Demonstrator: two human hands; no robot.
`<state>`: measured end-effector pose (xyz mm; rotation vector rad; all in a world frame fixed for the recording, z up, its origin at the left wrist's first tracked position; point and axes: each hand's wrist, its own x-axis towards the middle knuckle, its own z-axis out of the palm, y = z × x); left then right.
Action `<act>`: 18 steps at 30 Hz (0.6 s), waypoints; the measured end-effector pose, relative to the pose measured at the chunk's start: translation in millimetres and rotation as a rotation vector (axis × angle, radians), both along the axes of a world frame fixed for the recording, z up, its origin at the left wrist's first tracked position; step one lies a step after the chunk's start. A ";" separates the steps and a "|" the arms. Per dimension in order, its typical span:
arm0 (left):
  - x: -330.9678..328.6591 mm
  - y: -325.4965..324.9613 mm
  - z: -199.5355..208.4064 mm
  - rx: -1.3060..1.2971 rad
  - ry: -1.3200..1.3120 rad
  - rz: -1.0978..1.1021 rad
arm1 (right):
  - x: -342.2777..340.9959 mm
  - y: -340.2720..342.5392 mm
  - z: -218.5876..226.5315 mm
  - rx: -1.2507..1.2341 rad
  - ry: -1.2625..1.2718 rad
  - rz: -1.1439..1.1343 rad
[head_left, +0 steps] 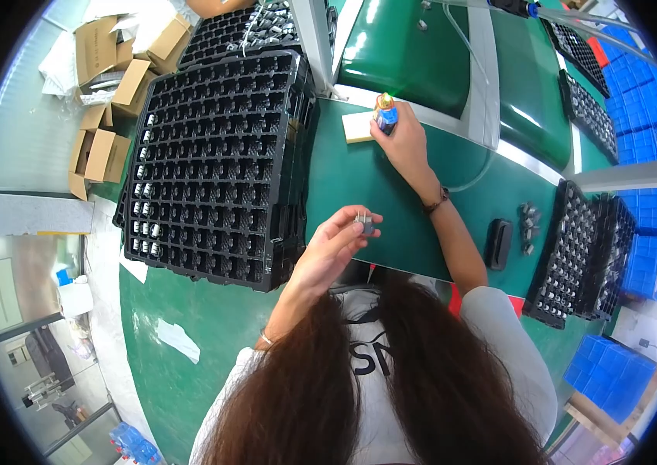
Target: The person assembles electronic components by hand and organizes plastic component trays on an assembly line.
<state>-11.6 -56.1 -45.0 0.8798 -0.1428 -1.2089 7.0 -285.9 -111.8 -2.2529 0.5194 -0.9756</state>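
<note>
grey pronged part (368,226) | left hand (330,249) | blue bottle (387,116), probably | right hand (407,146)

From my remote seat I see the tray stack (286,178) on the left, the held component (367,223) near centre, the pad (357,128) beyond it before the conveyor (410,62), and, rightward, the case (498,244), loose parts (529,221) and trays (543,316).

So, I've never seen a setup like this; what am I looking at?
No robot here: just a person's bare hands, seen in one picture. A wide camera worn on the head looks down, which bends straight edges. The left fingers hold a small metal piece; the right fingers grip a blue-and-yellow item near a pale pad. Black trays stand left. On the green table, to the right, lies a black case.
</note>
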 end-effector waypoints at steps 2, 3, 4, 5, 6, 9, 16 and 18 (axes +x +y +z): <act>-1.1 -0.2 -2.8 0.005 0.000 0.010 | 7.0 -9.0 -2.0 -0.040 -0.064 -0.003; -1.1 1.0 -4.8 -0.001 0.011 0.021 | 15.4 -20.8 -5.5 0.023 -0.053 -0.016; -1.3 0.6 -5.4 -0.012 0.024 0.027 | 22.8 -35.7 -4.7 0.082 -0.040 -0.034; -0.7 -0.1 -4.2 -0.023 0.014 0.031 | 33.6 -52.8 -1.0 0.065 -0.057 -0.110; -1.1 -1.8 -3.7 -0.026 0.020 0.018 | 44.6 -78.0 -3.5 0.052 -0.113 -0.134; 0.6 -5.5 -1.5 -0.044 0.021 -0.001 | 73.4 -149.8 -16.2 0.016 -0.074 -0.252; 2.4 -4.2 1.7 -0.024 0.004 0.046 | 91.8 -190.0 -25.5 0.013 0.115 -0.290; 1.2 -5.7 1.6 0.000 0.014 0.092 | 91.4 -188.9 -23.3 0.001 0.081 -0.293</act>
